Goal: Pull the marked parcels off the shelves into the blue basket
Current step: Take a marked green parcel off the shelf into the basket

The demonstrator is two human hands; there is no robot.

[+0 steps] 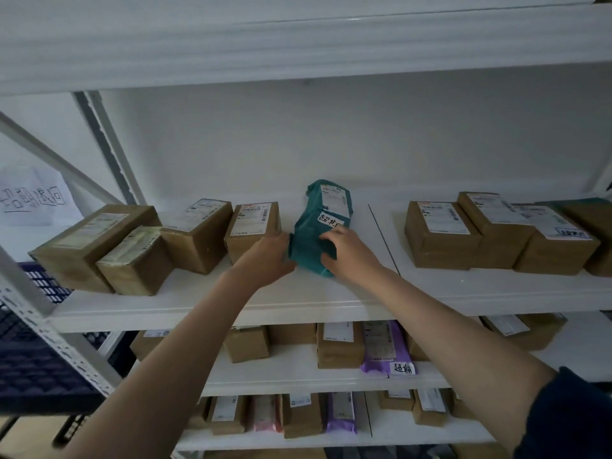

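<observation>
Taking hold of a marked teal parcel on the shelf.
The teal mailer bag [319, 226] lies between both hands: right hand [351, 251] curls over its near end, left hand [266, 256] presses its side. Next, I judge: lift it clear, then carry it down-left to the blue basket [36, 352].

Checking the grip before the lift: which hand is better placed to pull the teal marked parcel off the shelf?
Probably the right hand: its fingers curl over the teal parcel just below the handwritten tag. The left hand only meets the parcel's near left edge.
</observation>
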